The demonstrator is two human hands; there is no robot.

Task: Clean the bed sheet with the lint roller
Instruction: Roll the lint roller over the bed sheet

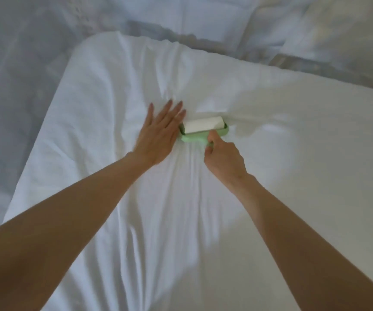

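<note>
roller (203, 127) lies on the white sheet (282, 153) mid-bed, green frame, white roll. right hand (223, 159) grips its handle, fingers curled. left hand (158, 133) lies flat on the sheet, fingers spread, just beside the roller's left end. sheet wrinkled around both.

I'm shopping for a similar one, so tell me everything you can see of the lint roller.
The lint roller has a white, paper-like roll set in a pale green, plastic-looking frame. It lies crosswise on the wrinkled white bed sheet. The right hand grips its green handle, which is mostly hidden in that grip. The left hand lies flat on the sheet right beside its left end; whether they touch cannot be told.
</note>
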